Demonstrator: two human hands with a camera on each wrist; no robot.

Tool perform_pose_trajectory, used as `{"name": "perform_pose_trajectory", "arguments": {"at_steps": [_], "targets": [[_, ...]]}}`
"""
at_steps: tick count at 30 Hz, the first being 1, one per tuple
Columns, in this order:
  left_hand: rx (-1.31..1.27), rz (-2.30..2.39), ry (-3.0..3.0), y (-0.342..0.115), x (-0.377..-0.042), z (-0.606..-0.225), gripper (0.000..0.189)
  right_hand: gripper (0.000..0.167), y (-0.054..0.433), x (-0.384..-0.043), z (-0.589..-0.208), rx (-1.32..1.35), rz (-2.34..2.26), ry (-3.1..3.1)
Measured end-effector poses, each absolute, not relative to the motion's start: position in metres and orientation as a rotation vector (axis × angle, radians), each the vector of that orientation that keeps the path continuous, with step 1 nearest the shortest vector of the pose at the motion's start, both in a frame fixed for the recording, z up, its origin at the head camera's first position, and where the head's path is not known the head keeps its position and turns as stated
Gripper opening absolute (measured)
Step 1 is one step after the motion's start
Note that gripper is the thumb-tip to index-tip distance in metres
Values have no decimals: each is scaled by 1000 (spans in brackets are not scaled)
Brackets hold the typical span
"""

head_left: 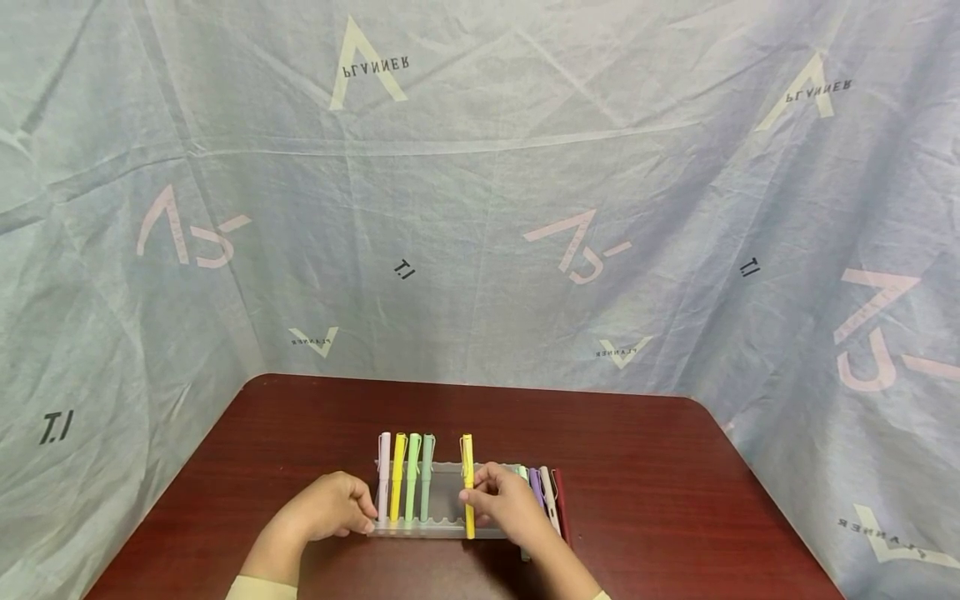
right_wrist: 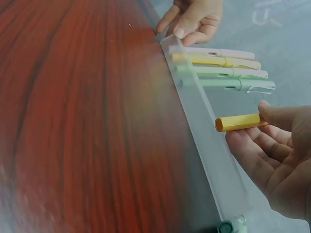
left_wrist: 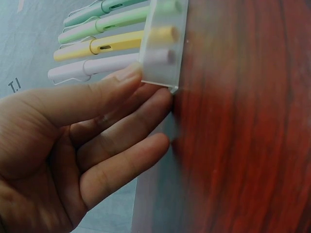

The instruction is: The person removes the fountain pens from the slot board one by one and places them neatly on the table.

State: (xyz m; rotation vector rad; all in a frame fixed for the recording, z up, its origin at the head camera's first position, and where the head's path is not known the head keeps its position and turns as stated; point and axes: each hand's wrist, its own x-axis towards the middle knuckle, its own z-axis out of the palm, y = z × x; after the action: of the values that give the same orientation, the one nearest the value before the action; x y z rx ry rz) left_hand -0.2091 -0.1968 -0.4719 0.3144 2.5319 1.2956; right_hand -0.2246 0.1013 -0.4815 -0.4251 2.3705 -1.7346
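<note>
A frosted plastic pen rack (head_left: 442, 527) lies on the dark red table (head_left: 660, 492). In its left slots sit a pink pen (head_left: 384, 475), a yellow pen (head_left: 397, 475) and two green pens (head_left: 419, 475). My right hand (head_left: 480, 492) pinches another yellow pen (head_left: 468, 483) between thumb and fingers, just above the rack's middle. The wrist view shows that pen's end (right_wrist: 238, 122) hovering over the rack's front wall (right_wrist: 204, 145). My left hand (head_left: 363, 517) rests its fairly straight fingers (left_wrist: 146, 116) and thumb against the rack's left end (left_wrist: 163, 53).
Several loose pens (head_left: 547, 496) in mint, purple, white and dark red lie on the table just right of the rack, partly behind my right hand. A pale printed cloth (head_left: 480, 250) walls in the table at the back and both sides.
</note>
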Motion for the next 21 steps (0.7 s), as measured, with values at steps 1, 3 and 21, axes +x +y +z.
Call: {"name": "perform_pose_trajectory", "arguments": {"at_steps": [1,3,21], "targets": [[314,1294,2533,-197,-209,-472,12,17,104,-226,-483,-426,-1730,2374],[310,1292,2534,-197,-209,-472,12,19,108,-228,-486,-423,-1726,2371],[293,1291,2534,-196,-210,-474,12,20,139,-228,-486,-424,-1706,2330]]}}
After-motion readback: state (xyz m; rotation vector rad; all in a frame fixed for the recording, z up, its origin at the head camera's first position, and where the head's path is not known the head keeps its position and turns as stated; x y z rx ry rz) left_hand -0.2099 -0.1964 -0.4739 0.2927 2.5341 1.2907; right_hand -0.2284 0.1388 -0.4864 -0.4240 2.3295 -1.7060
